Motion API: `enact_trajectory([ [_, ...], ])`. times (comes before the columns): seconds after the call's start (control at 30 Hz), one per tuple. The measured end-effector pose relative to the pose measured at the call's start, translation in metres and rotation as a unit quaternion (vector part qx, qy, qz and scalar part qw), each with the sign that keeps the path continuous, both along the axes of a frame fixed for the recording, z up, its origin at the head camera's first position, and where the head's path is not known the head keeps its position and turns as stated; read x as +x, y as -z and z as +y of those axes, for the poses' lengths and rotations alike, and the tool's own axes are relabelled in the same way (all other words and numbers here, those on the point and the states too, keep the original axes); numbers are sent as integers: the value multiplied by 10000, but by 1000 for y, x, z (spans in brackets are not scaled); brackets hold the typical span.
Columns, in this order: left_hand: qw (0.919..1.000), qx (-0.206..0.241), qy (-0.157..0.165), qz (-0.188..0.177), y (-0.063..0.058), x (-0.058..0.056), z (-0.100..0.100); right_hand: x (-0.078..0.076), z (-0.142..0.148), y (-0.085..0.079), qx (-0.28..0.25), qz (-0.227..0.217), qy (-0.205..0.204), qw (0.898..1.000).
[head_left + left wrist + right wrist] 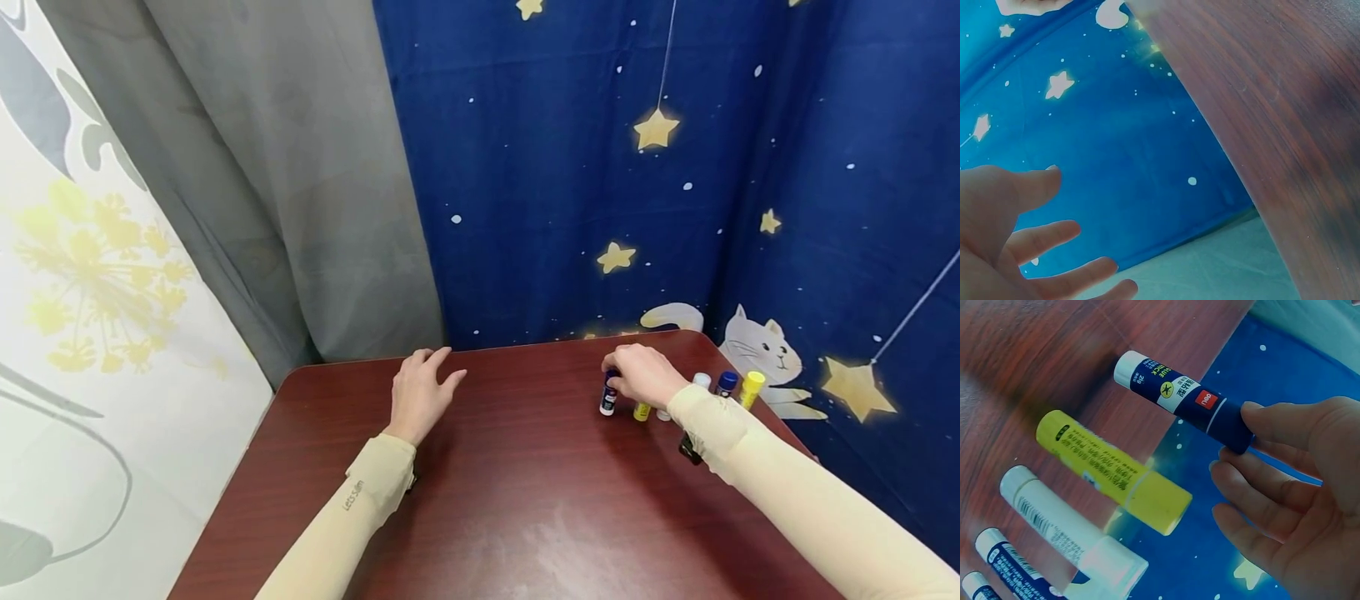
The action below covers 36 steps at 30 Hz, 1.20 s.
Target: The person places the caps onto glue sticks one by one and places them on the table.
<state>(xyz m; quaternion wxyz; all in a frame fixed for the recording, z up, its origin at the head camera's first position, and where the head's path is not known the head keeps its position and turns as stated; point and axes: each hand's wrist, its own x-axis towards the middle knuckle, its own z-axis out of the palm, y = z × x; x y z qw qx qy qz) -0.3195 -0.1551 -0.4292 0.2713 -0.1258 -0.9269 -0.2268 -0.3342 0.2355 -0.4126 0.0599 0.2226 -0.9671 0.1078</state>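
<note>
My right hand (645, 372) pinches the cap of a dark blue glue stick (1182, 400) between thumb and fingers. That stick stands upright with its white base down at the left end of a row. Beside it is a yellow glue stick (1110, 469), then a white glue stick (1063, 522), partly behind the hand in the head view. My left hand (422, 398) hovers over the far left of the table, fingers spread and holding nothing; the left wrist view also shows this hand (997, 231) with nothing between its fingers.
Farther right in the row, a white cap (702, 380), a blue cap (727, 382) and a yellow cap (753, 382) show past the right wrist. The reddish-brown table (517, 475) ends at a blue starry curtain (540, 192) and a grey curtain (322, 192).
</note>
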Motion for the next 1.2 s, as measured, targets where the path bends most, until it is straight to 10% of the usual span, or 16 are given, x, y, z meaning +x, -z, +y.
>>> enact_trajectory([
  [1.2,9941,-376,-94,-1017,1,-3,-2,-5,-10,-1,118,18,339,9994],
])
